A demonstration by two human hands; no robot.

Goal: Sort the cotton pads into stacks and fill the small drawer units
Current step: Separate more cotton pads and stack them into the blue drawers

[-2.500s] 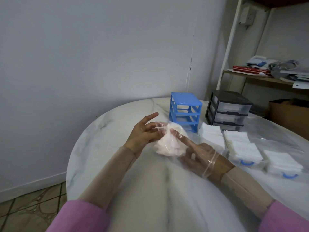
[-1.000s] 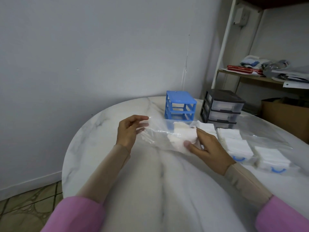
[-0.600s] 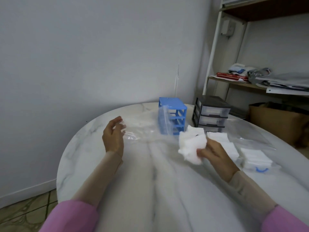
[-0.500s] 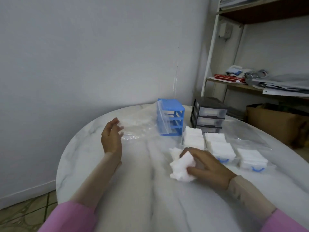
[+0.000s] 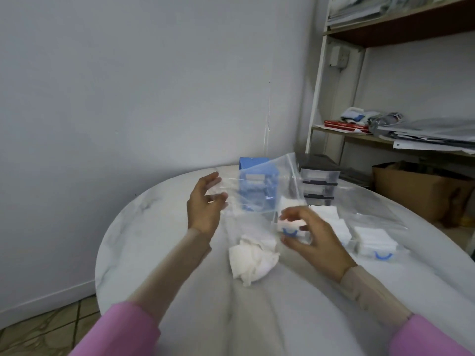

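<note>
A crumpled heap of white cotton pads (image 5: 253,258) lies loose on the marble table (image 5: 154,227) between my hands. My left hand (image 5: 204,206) holds one edge of a clear plastic zip bag (image 5: 267,186), lifted off the table in front of the blue drawer unit (image 5: 253,164). My right hand (image 5: 316,237) hovers with spread, relaxed fingers just below the bag's lower corner and holds nothing. Under it sits a pulled-out drawer with a blue handle (image 5: 289,231). The black drawer unit (image 5: 320,178) stands right of the blue one.
More pulled-out drawers filled with stacked white pads (image 5: 372,238) sit on another clear bag at the right. A cardboard box (image 5: 421,191) and a cluttered shelf (image 5: 359,134) stand beyond the table's right edge. A wall runs close behind.
My right hand drew the pads out of the bag, set them on the table and let go, then rose toward the bag. My left hand lifted the emptied bag higher.
</note>
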